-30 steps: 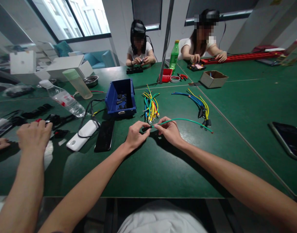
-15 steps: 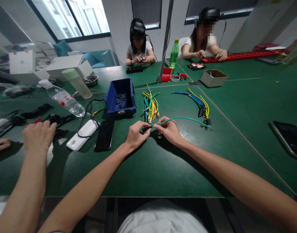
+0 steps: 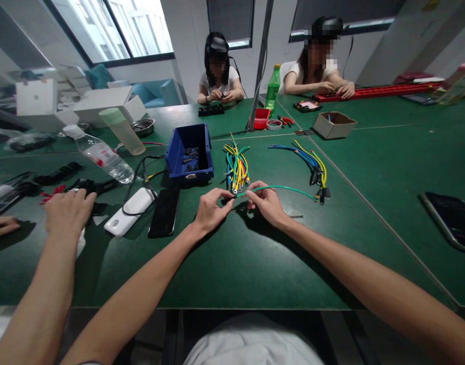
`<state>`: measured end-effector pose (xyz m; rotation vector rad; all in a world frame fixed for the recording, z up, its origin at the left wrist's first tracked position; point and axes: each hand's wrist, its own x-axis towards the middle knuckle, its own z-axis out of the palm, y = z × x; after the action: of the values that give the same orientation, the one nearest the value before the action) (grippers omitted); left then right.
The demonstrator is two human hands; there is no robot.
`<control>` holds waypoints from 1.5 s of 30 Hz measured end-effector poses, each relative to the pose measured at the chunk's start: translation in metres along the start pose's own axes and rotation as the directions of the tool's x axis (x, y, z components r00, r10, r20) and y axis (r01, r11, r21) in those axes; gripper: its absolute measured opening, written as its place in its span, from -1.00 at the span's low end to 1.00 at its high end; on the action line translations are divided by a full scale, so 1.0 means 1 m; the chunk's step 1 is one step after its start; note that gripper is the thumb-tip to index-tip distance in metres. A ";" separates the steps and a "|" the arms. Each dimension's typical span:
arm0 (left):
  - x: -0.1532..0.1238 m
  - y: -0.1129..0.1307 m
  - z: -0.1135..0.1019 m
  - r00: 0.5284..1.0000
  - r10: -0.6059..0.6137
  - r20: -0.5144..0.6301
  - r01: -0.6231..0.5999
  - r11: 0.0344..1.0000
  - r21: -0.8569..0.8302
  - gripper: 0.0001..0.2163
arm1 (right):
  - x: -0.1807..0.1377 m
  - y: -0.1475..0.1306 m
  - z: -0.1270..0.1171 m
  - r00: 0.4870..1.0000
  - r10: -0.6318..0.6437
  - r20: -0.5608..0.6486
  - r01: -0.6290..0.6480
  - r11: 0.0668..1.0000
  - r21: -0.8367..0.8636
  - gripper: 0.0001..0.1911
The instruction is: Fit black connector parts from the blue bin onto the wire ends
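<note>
My left hand (image 3: pixel 212 212) pinches a small black sleeve (image 3: pixel 226 201) between thumb and fingertips. Out of the sleeve runs a green wire (image 3: pixel 293 188), which my right hand (image 3: pixel 268 207) grips a short way along. From there the wire bows to the right, its free end near a bundle of blue and yellow wires (image 3: pixel 312 161) with black sleeves on their ends. Just beyond my hands lies a pile of yellow, green and blue wires (image 3: pixel 238 165) with ring terminals. Black sleeves lie in a blue bin (image 3: pixel 173 167) behind my left hand.
A black phone (image 3: pixel 164 213) and a white power bank (image 3: pixel 128 215) lie left of my left arm. A neighbour's hand (image 3: pixel 70 210) works at the far left. A thin dark piece (image 3: pixel 295 216) lies by my right wrist. Two people sit across the table (image 3: pixel 399 167).
My right hand's fingertips have moved slightly right, away from the sleeve, and the wire's free end has shifted left. The thin dark piece now shows beside my right wrist. The neighbour's hand moved right.
</note>
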<state>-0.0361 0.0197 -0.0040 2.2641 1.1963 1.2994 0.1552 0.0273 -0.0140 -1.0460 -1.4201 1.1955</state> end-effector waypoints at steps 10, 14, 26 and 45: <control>-0.001 -0.003 0.002 0.999 0.043 0.007 -0.042 0.997 -0.066 -0.97 | 0.000 0.000 0.001 0.989 -0.029 -0.142 0.032 0.999 0.019 -0.73; 0.000 0.001 0.002 0.999 0.022 0.035 -0.019 0.997 -0.076 -0.96 | -0.001 -0.003 0.001 0.989 -0.035 -0.146 0.041 0.998 0.038 -0.72; -0.002 -0.002 0.001 0.996 -0.039 0.078 0.054 0.978 -0.201 -0.71 | 0.001 -0.004 0.000 0.985 0.004 -0.172 0.010 0.997 0.080 -0.71; 0.002 -0.004 0.006 0.961 -0.247 0.122 0.275 0.821 -0.500 -0.73 | 0.003 -0.001 -0.001 0.979 0.024 -0.201 -0.001 0.994 0.112 -0.69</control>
<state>-0.0329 0.0244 -0.0089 1.6750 0.9527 1.2568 0.1555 0.0302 -0.0126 -1.0680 -1.1783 1.1298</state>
